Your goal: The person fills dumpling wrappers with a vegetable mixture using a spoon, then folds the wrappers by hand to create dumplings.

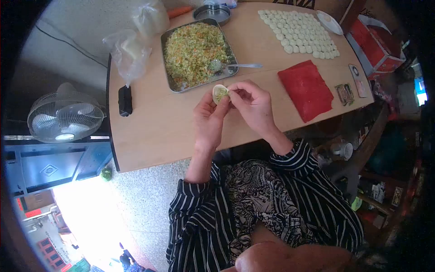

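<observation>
A small round dumpling wrapper (218,89) with chopped green filling on it rests in the fingers of my left hand (210,121). My right hand (256,108) pinches the wrapper's right edge between thumb and forefinger. Just beyond my hands lies a rectangular metal tray (199,86) heaped with chopped vegetable filling (192,52), pale green with orange bits. A spoon (247,65) sticks out over the tray's right rim, its bowl in the filling. Rows of white dumplings (299,34) cover the far right of the table.
On the table (149,136) are a red cloth (308,90), a phone-like object (358,80), a small packet (344,94), a black case (125,101), plastic bags (129,54), a round metal pan (212,15), a carrot (180,11) and a white plate (330,22). A fan (65,115) stands left.
</observation>
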Demonstrator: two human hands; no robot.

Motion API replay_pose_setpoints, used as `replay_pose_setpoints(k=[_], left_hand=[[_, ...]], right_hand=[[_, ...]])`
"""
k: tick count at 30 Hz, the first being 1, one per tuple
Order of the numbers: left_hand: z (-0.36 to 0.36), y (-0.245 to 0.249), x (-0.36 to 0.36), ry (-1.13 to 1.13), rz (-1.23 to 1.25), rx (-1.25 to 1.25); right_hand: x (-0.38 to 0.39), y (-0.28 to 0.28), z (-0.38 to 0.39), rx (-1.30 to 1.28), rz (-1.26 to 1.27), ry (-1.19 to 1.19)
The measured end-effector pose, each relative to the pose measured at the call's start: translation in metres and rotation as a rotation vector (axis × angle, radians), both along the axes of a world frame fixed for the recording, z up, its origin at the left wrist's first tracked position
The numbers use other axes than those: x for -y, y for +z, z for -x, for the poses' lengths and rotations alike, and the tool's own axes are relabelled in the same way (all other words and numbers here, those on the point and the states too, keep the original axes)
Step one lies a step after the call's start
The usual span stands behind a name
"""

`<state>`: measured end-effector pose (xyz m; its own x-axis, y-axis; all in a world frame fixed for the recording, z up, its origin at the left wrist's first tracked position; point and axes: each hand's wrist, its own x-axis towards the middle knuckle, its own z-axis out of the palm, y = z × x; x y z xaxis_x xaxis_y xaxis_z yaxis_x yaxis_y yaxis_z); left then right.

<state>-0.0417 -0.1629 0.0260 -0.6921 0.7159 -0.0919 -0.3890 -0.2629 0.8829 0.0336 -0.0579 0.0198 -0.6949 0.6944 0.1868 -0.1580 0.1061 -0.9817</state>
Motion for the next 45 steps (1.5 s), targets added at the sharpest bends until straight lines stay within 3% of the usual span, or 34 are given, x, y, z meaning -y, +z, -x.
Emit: replay_pose_setpoints(k=[17,20,26,32,35,41,45], left_hand=[[-0.006,-0.014,0.01,0.062,0.064,0.095],[-0.006,-0.021,0.013,0.04,0.108,0.016],[-0.01,-0.028,0.015,0.137,0.178,-0.3],[-0.011,-0.033,0.019,0.18,0.279,-0.523],[-0.011,-0.026,0.02,0.166,0.258,-0.5],[-0.011,-0.021,0.024,0.073,0.18,-0.273],[-0.011,-0.029,0.023,0.063,0.151,-0.267]], right_hand=[[0.004,-0.008,-0.006,0.038,-0.308,0.022],[0.004,0.0,-0.009,0.044,-0.482,0.037],[0.005,-0.001,-0.011,0.044,-0.556,0.075],[0.012,0.007,-0.012,0.111,-0.446,0.065],[0.009,0.002,-0.012,0.1,-0.56,0.094],[0.01,-0.003,-0.012,0.055,-0.52,0.018],[0.009,-0.004,-0.012,0.075,-0.531,0.023]])
